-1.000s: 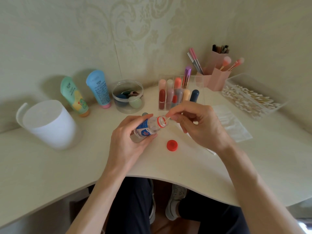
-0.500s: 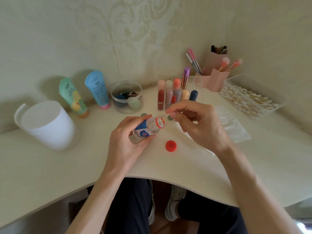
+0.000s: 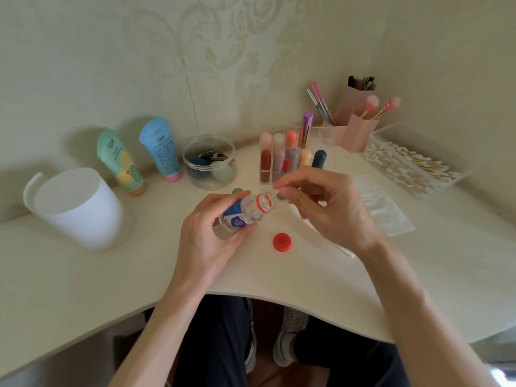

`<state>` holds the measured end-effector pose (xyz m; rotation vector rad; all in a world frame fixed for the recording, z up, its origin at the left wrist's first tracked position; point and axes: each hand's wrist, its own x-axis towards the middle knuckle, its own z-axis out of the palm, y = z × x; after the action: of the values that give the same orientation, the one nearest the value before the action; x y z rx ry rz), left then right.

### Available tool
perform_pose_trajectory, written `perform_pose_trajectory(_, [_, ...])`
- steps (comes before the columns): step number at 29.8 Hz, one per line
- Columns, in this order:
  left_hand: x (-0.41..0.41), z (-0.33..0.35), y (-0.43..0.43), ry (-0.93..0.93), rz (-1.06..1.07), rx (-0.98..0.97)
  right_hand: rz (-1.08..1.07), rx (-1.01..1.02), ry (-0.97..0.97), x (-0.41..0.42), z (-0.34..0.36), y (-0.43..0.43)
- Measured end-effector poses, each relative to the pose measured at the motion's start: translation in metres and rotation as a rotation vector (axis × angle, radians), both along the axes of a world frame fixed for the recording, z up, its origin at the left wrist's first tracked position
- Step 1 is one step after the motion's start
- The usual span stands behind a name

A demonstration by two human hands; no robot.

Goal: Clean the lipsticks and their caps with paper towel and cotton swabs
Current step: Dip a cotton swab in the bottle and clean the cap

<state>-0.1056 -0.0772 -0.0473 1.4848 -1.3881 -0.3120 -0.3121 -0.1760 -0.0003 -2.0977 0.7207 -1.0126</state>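
My left hand (image 3: pixel 215 241) grips a small clear bottle (image 3: pixel 245 212) with a blue label, tilted with its red-ringed open mouth toward the right. My right hand (image 3: pixel 321 205) pinches a cotton swab (image 3: pixel 272 194) whose tip sits in the bottle's mouth. The bottle's red cap (image 3: pixel 282 242) lies on the desk below the hands. Several lipsticks stand in a clear organizer (image 3: pixel 290 157) behind the hands. A clear box of cotton swabs (image 3: pixel 410 163) sits at the right. A white paper towel roll (image 3: pixel 81 208) stands at the left.
Green (image 3: pixel 120 163) and blue (image 3: pixel 162 149) tubes lean on the wall. A clear round jar (image 3: pixel 209 163) holds sponges. Pink brush holders (image 3: pixel 354 127) stand at the back right. A clear plastic bag (image 3: pixel 382 205) and a paper sheet lie under my right hand. The desk edge (image 3: pixel 279 297) curves inward.
The swab's tip has gone slightly further into the bottle's mouth; both hands stay nearly in place.
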Motion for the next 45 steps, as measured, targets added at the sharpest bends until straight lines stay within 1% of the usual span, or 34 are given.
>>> perform_pose_trajectory(2, [0.000, 0.000, 0.000, -0.003, -0.002, 0.002, 0.011, -0.013, 0.025, 0.000, 0.000, 0.001])
perform_pose_trajectory(6, [0.000, 0.000, 0.000, 0.005, -0.004, 0.001, -0.002, -0.003, -0.005, 0.000, 0.000, 0.000])
perform_pose_trajectory(10, [0.000, -0.001, 0.000, 0.009, -0.006, 0.007, -0.009, -0.010, 0.046, 0.002, -0.001, 0.002])
perform_pose_trajectory(17, [0.001, -0.002, -0.002, 0.013, -0.018, 0.005, -0.008, 0.001, 0.049, 0.006, -0.002, 0.006])
perform_pose_trajectory(23, [0.000, -0.001, -0.001, 0.020, -0.012, 0.000, 0.024, 0.071, -0.050, 0.002, 0.005, 0.005])
perform_pose_trajectory(27, [0.000, 0.001, 0.000, 0.028, 0.003, -0.004, -0.022, 0.130, -0.175, -0.002, 0.008, 0.002])
perform_pose_trajectory(33, [-0.001, 0.002, 0.000, 0.032, 0.011, 0.000, -0.112, 0.138, -0.265, -0.003, 0.010, 0.000])
perform_pose_trajectory(38, [-0.001, 0.002, 0.000, 0.040, 0.005, 0.000, -0.122, 0.138, -0.313, -0.006, 0.016, 0.003])
perform_pose_trajectory(43, [0.000, 0.000, 0.000, 0.052, 0.001, 0.002, -0.095, 0.103, -0.266, -0.006, 0.018, 0.002])
perform_pose_trajectory(45, [0.000, 0.000, 0.000, 0.054, -0.004, 0.003, -0.104, 0.106, -0.298, -0.008, 0.019, 0.000])
